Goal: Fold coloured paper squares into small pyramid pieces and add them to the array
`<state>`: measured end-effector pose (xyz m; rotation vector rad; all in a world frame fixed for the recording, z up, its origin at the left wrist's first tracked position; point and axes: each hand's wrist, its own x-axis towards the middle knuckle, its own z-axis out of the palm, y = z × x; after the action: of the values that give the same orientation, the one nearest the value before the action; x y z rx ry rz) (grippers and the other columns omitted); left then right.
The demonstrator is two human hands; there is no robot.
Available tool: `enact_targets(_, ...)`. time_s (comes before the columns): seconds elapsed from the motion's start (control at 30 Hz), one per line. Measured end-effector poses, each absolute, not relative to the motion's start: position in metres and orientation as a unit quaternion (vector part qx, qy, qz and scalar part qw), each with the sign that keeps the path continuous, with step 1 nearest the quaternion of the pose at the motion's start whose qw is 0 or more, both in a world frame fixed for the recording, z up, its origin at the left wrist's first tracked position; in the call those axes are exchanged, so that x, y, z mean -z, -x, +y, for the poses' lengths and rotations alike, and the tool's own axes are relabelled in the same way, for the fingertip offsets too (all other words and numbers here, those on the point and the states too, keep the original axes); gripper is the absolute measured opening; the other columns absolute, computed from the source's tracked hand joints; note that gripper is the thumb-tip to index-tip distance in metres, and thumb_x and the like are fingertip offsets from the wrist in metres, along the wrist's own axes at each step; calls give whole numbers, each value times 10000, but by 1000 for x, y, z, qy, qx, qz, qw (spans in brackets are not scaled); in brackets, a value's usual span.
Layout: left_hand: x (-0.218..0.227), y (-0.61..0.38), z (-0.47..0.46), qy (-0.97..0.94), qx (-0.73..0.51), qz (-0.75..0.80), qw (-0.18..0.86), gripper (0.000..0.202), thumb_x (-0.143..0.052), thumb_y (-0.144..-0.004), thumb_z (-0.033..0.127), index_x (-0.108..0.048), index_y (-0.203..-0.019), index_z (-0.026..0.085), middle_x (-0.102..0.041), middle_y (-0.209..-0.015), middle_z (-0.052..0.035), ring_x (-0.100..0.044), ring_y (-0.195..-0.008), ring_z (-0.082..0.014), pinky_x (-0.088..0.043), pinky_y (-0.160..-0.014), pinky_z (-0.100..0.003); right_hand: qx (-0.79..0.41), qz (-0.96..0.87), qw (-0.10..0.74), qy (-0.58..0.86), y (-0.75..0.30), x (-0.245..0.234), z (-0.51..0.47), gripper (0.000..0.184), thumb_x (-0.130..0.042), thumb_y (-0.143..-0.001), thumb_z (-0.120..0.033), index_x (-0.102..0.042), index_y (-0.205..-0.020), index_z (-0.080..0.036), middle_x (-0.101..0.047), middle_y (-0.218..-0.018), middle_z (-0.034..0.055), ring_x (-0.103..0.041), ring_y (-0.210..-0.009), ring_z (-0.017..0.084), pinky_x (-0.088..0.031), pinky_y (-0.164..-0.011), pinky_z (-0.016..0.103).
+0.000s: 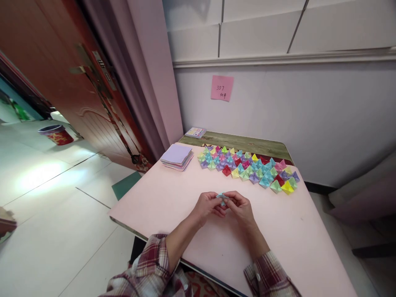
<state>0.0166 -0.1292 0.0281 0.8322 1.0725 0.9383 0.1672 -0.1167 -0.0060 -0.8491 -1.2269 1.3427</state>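
Note:
A small light-blue folded paper piece [222, 197] is pinched between both hands above the middle of the pink tabletop [173, 198]. My left hand [208, 206] is closed on its left side, thumb and fingertips pressed together. From the right, my right hand [240, 207] grips the same paper, its thumb close to the left one. Fingers cover most of the piece, so its full shape is hidden. Beyond the hands, many-coloured folded paper pieces [254, 177] stand in rows. To the far left lies a stack of square paper [176, 154], lavender on top.
A small patterned packet [195, 132] lies at the table's back left corner. On the wall hangs a pink note [222, 88] with handwriting. A wooden door [77, 78], a purple curtain [133, 66] and a red bin [57, 135] are to the left.

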Motion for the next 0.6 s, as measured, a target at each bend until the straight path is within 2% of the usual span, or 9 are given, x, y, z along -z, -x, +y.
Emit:
enact_targets(0.17, -28, -15, -128, -343, -411, 462, 707, 306, -782, -650, 339, -647, -778, 96, -714, -680, -99, -673, -545, -176, -561, -565, -298, -550, -544, 534, 341, -170, 2, -118, 99, -693, -786, -319, -745, -814, -239, -638, -904, 28, -623, -684, 153, -547, -617, 300)
enact_targets(0.3, -30, -11, -128, -334, -409, 428, 733, 282, -787, -637, 253, -655, -826, 89, -732, -758, -122, -686, -603, -180, -575, -641, -329, -539, -557, 535, 337, -173, 2, -119, 141, -637, -820, -337, -737, -807, -239, -631, -898, 38, -620, -706, 174, -541, -638, 318)
enact_targets(0.4, -32, -9, -129, -348, -402, 405, 744, 317, -770, -687, 328, -662, -862, 87, -731, -788, -131, -698, -647, -196, -576, -691, -357, -524, -562, 537, 348, -174, 2, -118, 181, -624, -838, -379, -719, -806, -229, -625, -847, 38, -612, -696, 182, -534, -647, 326)
enact_targets(0.47, -32, -10, -129, -363, -399, 414, 733, 362, -740, -731, 417, -660, -859, 88, -725, -769, -126, -697, -633, -196, -575, -674, -352, -504, -574, 534, 363, -172, 4, -118, 182, -661, -821, -386, -702, -771, -217, -619, -802, 36, -601, -676, 180, -525, -635, 320)
enact_targets(0.6, -28, -12, -129, -375, -410, 449, 700, 393, -765, -701, 454, -640, -808, 97, -713, -708, -101, -686, -581, -188, -569, -626, -331, -526, -548, 532, 375, -167, 8, -118, 185, -725, -778, -391, -670, -830, -221, -634, -784, 24, -592, -632, 163, -514, -600, 301)
